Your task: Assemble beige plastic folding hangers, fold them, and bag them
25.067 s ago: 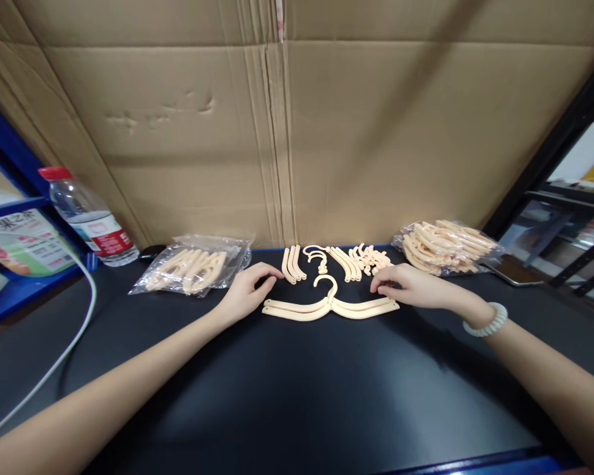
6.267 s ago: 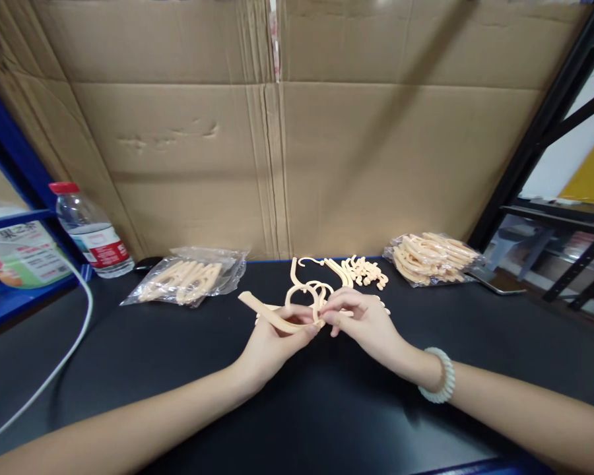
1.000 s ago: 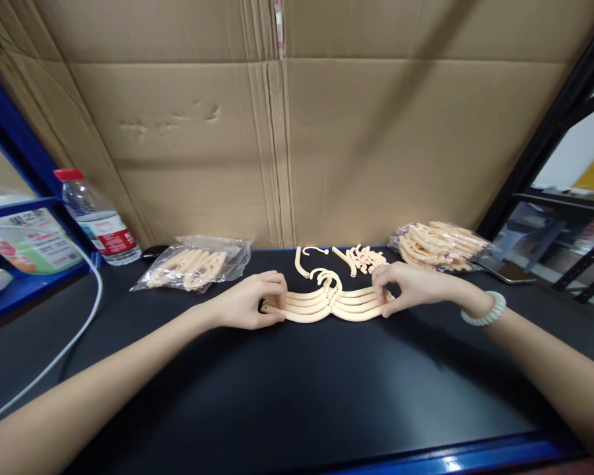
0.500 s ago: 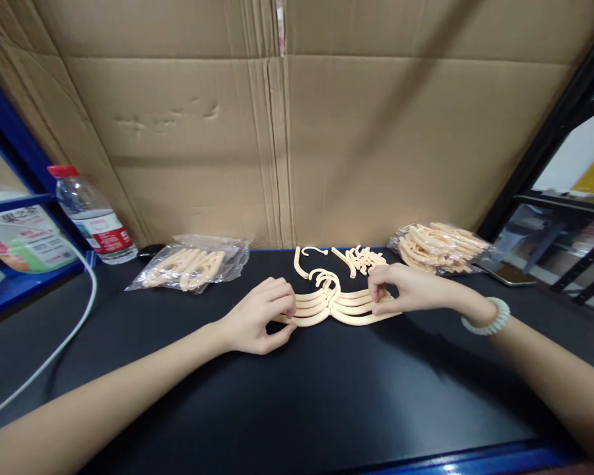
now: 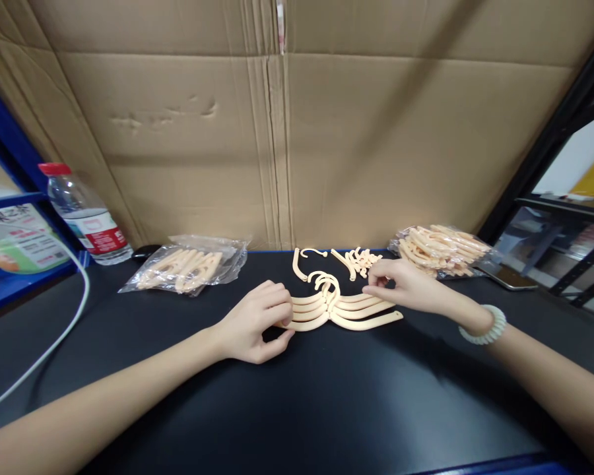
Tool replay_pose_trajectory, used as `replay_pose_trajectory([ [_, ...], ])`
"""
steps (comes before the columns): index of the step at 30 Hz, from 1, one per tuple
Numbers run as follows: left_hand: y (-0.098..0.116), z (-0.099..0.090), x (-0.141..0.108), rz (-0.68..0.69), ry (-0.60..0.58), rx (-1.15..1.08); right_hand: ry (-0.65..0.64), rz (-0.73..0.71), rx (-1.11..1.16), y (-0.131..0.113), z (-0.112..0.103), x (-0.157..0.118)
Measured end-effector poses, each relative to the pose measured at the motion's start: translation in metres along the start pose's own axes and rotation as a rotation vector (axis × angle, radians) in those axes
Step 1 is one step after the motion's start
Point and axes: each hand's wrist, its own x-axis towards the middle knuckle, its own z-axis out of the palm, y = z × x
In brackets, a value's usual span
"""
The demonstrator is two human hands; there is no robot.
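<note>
Several cream plastic clothes hangers [image 5: 359, 324] lie stacked in a fanned row on the black table, their hooks [image 5: 330, 282] overlapping and pointing away from me. My left hand [image 5: 260, 322] is curled round the hangers' left ends, thumb near the closest one; its fingers hide those ends. At the far right ends, my right hand [image 5: 400, 282] has thumb and fingers closed at the rearmost hanger. The nearest hanger's right tip, with a small hole, shows free of the hand. Behind them lie two loose hanger arms [image 5: 299, 264], a loose hook [image 5: 314, 252] and a pile of small cream pieces [image 5: 363, 260].
Clear bags of cream parts lie at the back left [image 5: 185, 267] and back right [image 5: 440, 247]. A phone [image 5: 507, 277] lies by the right bag. A water bottle [image 5: 92, 221] and white cable [image 5: 74, 323] are on the left. Cardboard [image 5: 178, 132] walls the back.
My right hand has shifted slightly back and away from the nearest hanger, uncovering its right tip. The left hand has stayed at the left ends, with the view shifting a little.
</note>
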Motion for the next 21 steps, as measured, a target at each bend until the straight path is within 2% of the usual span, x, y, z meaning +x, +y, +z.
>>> replay_pose_trajectory([
  [7,0.0003,-0.0004,0.0014,-0.013,-0.025,0.003,0.000,0.115,-0.039,0.0077,0.0001,0.0006],
  [21,0.0017,-0.0013,0.0031,-0.038,-0.027,-0.007,0.059,0.130,-0.082,0.0006,-0.0009,0.0005],
])
